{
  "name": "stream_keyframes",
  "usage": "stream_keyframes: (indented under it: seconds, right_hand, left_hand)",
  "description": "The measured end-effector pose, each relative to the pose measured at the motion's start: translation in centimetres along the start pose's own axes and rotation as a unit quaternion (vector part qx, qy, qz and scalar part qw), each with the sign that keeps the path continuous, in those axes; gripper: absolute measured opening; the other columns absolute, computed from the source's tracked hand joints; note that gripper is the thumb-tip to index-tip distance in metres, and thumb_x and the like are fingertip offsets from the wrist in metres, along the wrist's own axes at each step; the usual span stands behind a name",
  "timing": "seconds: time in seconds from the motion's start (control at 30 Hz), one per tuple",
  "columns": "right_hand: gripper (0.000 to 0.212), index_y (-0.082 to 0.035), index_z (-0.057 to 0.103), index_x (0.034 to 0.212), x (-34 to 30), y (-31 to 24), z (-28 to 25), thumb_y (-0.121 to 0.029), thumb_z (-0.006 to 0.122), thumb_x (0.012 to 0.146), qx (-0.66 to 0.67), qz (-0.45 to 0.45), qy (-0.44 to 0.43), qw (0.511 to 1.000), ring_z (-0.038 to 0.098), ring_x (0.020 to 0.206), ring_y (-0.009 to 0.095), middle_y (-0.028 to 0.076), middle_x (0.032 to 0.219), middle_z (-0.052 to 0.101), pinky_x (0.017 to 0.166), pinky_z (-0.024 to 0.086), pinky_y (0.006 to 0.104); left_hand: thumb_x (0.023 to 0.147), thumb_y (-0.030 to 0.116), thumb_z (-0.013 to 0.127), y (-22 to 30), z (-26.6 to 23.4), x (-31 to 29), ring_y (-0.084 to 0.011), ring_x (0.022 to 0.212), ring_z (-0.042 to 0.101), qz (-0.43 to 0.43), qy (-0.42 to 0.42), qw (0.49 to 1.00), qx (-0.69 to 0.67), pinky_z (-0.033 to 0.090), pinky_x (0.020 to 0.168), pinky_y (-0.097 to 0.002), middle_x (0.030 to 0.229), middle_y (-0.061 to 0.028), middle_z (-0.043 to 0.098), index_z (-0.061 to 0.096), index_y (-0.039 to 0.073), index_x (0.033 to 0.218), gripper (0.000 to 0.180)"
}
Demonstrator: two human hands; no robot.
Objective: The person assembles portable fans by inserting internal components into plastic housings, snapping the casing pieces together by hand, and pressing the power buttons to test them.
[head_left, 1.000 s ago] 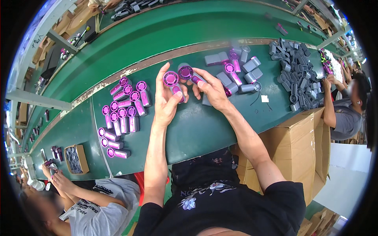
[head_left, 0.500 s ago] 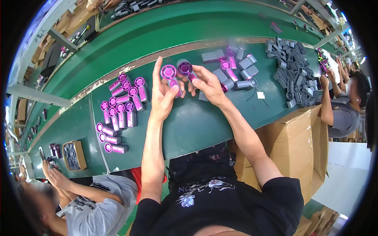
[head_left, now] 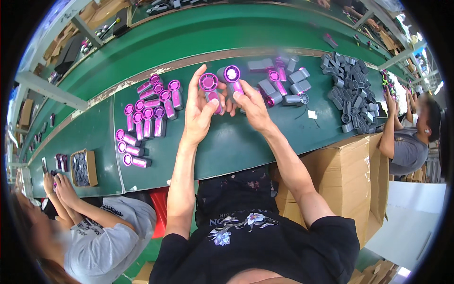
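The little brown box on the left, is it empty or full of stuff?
The box isn't empty: many gray pieces show through its open top. How deep they go, I can't tell.

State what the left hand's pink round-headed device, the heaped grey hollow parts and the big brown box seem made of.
Pink round-headed device: probably plastic, its shiny highlights suggesting a glossy coat.
Grey hollow parts: likely moulded plastic, fairly matte, repeating similar shapes.
Big brown box: apparently cardboard, dull, with flat creased panels.
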State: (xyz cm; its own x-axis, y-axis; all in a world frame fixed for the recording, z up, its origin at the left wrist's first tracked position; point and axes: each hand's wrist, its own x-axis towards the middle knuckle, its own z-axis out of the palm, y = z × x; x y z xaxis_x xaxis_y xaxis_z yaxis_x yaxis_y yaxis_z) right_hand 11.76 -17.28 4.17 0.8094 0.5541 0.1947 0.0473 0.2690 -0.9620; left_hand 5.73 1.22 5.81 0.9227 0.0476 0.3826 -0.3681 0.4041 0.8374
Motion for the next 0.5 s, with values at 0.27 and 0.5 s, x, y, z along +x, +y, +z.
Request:
stream_keyframes:
  seconds: [0.27, 0.5]
  right_hand:
    - [0.040, 0.005, 0.062, 0.131, 1.4, 2.3, 2.4, -0.028, 0.060, 0.109, -0.404, -0.032, 0.015, 0.914, 0.071, 0.099, 0.050, 0.031, 0.117, 0.071, 0.090, 0.055, 0.0576]
    - [0.050, -0.001, 0.075, 0.114, 5.9, 4.0, 7.0, -0.050, 0.062, 0.108, -0.611, 0.013, -0.030, 0.791, 0.068, 0.106, 0.044, 0.024, 0.109, 0.068, 0.091, 0.056, 0.0568]
  left_hand:
    - [0.093, 0.013, 0.085, 0.5, -1.0, -7.0, -0.0358, 0.123, 0.070, -0.097, 0.125, 0.874, 0.459, 0.055, 0.106, -0.0439, 0.141, -0.0245, 0.062, 0.039, 0.004, 0.164, 0.085]
    - [0.080, 0.016, 0.093, 2.3, -2.5, -10.5, -0.0363, 0.119, 0.060, -0.022, 0.118, 0.693, 0.711, 0.051, 0.102, -0.0463, 0.126, -0.0170, 0.060, 0.066, 0.005, 0.147, 0.073]
